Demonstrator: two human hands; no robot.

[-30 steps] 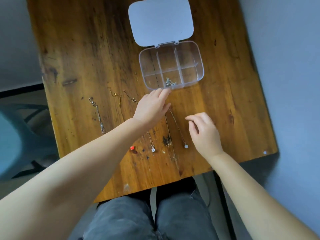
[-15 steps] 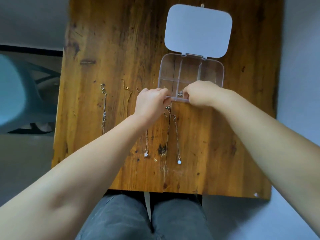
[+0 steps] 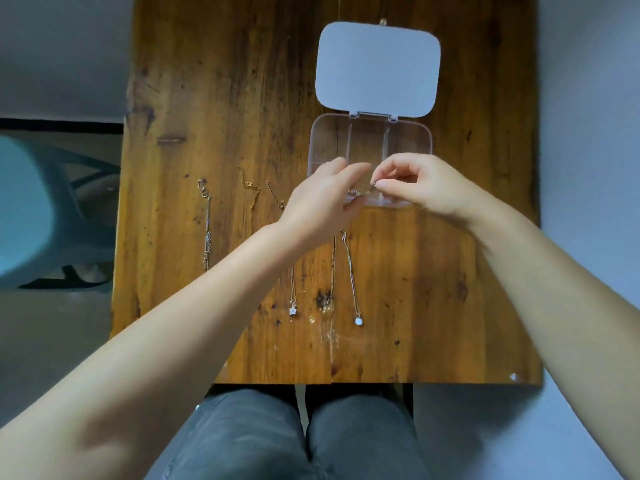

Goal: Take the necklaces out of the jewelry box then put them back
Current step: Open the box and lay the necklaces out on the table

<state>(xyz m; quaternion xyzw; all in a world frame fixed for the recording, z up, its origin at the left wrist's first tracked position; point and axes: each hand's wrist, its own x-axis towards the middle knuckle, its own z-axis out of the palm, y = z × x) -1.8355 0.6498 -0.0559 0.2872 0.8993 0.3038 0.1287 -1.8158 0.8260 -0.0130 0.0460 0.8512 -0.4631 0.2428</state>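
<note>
A clear jewelry box (image 3: 370, 140) with dividers stands open on the wooden table (image 3: 242, 98), its white lid (image 3: 377, 69) flat behind it. My right hand (image 3: 415, 183) pinches a small silver necklace (image 3: 363, 190) over the box's near compartment. My left hand (image 3: 325, 202) rests at the box's near left corner, fingers touching the same chain. Several necklaces lie stretched on the table: a silver one (image 3: 207, 223) at the left, a gold one (image 3: 252, 192), one with a star pendant (image 3: 293, 308), one with a round pendant (image 3: 353, 282).
A teal chair (image 3: 38, 209) stands left of the table. My knees in grey trousers (image 3: 304, 434) sit under the table's near edge. The floor lies to the right of the table.
My right hand went from the table near the round pendant up to the box and pinched the chain inside. My left hand stayed at the box's corner. The view shifted.
</note>
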